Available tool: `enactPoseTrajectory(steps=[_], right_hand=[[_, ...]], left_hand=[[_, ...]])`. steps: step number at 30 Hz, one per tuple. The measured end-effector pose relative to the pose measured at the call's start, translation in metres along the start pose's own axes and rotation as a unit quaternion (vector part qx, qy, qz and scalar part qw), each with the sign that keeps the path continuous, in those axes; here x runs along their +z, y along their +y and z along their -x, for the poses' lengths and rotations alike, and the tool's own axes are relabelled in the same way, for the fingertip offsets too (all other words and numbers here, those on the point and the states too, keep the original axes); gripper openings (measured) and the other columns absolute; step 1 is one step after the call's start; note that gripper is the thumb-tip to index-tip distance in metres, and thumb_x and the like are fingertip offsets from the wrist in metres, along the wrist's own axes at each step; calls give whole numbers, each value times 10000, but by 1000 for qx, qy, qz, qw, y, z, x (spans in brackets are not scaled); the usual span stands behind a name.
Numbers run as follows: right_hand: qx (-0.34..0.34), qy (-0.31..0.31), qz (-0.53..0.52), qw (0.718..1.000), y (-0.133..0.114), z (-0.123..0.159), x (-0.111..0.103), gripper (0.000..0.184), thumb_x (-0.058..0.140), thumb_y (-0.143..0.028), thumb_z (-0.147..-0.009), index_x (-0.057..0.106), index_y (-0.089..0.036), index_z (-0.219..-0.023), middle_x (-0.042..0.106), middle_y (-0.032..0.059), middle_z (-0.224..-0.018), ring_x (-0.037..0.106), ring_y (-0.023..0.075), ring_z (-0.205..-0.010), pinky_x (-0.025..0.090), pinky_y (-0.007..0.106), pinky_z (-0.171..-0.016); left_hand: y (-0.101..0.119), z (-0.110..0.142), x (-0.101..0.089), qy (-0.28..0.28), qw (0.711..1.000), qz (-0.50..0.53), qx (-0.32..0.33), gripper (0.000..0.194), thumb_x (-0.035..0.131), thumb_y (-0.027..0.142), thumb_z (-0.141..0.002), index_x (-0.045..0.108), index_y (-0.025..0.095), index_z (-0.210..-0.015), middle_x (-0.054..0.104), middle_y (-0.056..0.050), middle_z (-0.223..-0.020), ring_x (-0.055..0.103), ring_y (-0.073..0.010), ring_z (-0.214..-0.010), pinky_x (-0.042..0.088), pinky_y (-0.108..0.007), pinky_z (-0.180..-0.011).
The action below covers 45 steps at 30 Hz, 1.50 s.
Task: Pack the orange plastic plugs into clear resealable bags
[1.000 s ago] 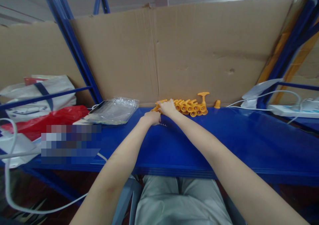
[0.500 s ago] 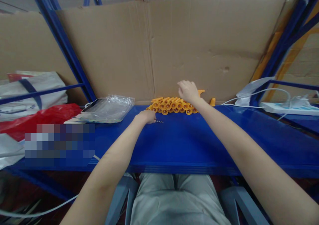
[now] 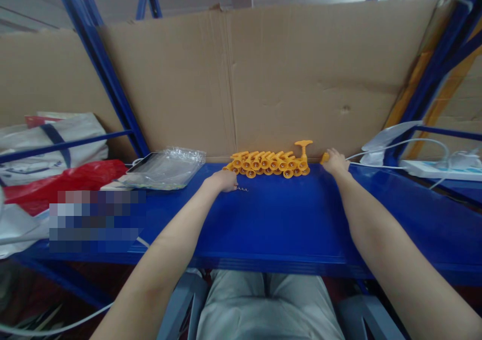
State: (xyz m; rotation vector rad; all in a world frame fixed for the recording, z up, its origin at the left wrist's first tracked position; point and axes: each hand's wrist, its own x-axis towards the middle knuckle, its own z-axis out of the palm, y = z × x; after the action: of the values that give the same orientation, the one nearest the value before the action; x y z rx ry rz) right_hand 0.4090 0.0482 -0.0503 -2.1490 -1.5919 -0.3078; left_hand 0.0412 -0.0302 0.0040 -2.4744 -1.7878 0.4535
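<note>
My left hand [image 3: 226, 180] is closed near the left end of the pile, and a thin twisted metal spiral [image 3: 243, 189], like a corkscrew's worm, sticks out from its fingers. Whatever handle it has is hidden in the hand. Several yellow plastic pieces with round, cup-like open ends [image 3: 265, 165] lie stacked in rows against the cardboard. A yellow T-shaped piece [image 3: 303, 148] stands up at the pile's right end. Farther right, my right hand [image 3: 337, 163] has its fingers curled at a small yellow piece [image 3: 325, 157], mostly covered by them.
A cardboard sheet [image 3: 293, 79] walls off the back of the blue shelf [image 3: 271, 224]. Left of the pile lies a clear plastic bag [image 3: 171, 166] over a flat item, beside a red bag [image 3: 71, 182]. At the right are white cables and a power strip [image 3: 437, 170].
My right hand has moved from above the pile rightward and down to the separate yellow piece, uncovering the standing T-shaped piece. My left hand stays by the pile with the spiral.
</note>
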Motion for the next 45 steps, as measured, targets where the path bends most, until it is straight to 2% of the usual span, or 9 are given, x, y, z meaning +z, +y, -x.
enactPoseTrajectory(steps=[6, 13, 17, 19, 23, 28, 34, 40, 45], right_hand=[[36, -46, -16, 998, 0, 1, 6, 665, 462, -213, -829, 307, -182, -1476, 287, 155, -1538, 337, 314, -1359, 325, 535, -1052], [60, -83, -52, 993, 3, 0, 7, 737, 462, -230, -837, 188, -194, -1520, 199, 146, -1573, 278, 350, -1394, 287, 606, -1060], [57, -95, -50, 993, 3, -5, 7, 739, 499, -207, -814, 232, -214, -1504, 242, 165, -1554, 313, 371, -1373, 317, 602, -1033], [60, -92, -51, 993, 3, -8, 6, 708, 517, -201, -804, 290, -208, -1475, 331, 186, -1507, 364, 370, -1342, 348, 575, -1015], [73, -49, -36, 995, -1, -11, 2, 528, 494, -203, -828, 445, -84, -1340, 520, 269, -1288, 511, 354, -1210, 419, 508, -949], [65, -28, -5, 997, -6, -8, -6, 406, 458, -187, -869, 525, -34, -1239, 563, 270, -1200, 562, 336, -1156, 446, 460, -928], [84, -1, -24, 996, 5, -14, -20, 453, 534, -196, -832, 534, -47, -1260, 585, 274, -1192, 576, 353, -1147, 485, 457, -895], [106, -69, 21, 992, 24, -31, -29, 507, 605, -154, -774, 535, 9, -1249, 642, 286, -1086, 631, 331, -1060, 520, 385, -809], [46, -92, 80, 991, 39, -37, -17, 368, 698, -190, -716, 681, -24, -1044, 695, 248, -921, 677, 320, -941, 537, 353, -737]], left_hand=[[2, 0, 0, -4, 1000, -5, -12, 341, 530, 240, -873, 662, 200, -1184, 645, -96, -1246, 595, -247, -1147, 463, -301, -940], [3, 2, 0, -5, 1000, 8, -8, 312, 540, 232, -866, 688, 192, -1138, 671, -110, -1193, 617, -250, -1109, 473, -304, -922], [2, 2, 0, 1, 1000, 10, -11, 324, 543, 237, -861, 683, 187, -1149, 662, -115, -1211, 610, -252, -1120, 469, -311, -933], [2, 2, 0, 2, 1000, 12, -13, 329, 554, 246, -853, 682, 202, -1153, 660, -103, -1219, 610, -241, -1122, 466, -297, -934], [3, 3, -1, -2, 1000, 5, -9, 327, 546, 241, -854, 687, 213, -1147, 670, -98, -1202, 619, -240, -1106, 473, -295, -920], [4, 4, -2, -9, 1000, -15, -3, 349, 512, 228, -874, 669, 201, -1185, 655, -107, -1225, 611, -256, -1123, 470, -313, -933], [4, 3, -1, -7, 1000, -1, -5, 350, 514, 206, -872, 664, 182, -1187, 646, -115, -1238, 599, -263, -1144, 468, -321, -938], [3, 2, -1, -5, 1000, 4, -1, 332, 515, 211, -867, 683, 165, -1150, 665, -123, -1200, 609, -266, -1123, 468, -313, -921], [2, 0, 1, -8, 1000, 1, -2, 344, 504, 223, -867, 677, 171, -1160, 657, -108, -1222, 603, -247, -1134, 460, -293, -931]])
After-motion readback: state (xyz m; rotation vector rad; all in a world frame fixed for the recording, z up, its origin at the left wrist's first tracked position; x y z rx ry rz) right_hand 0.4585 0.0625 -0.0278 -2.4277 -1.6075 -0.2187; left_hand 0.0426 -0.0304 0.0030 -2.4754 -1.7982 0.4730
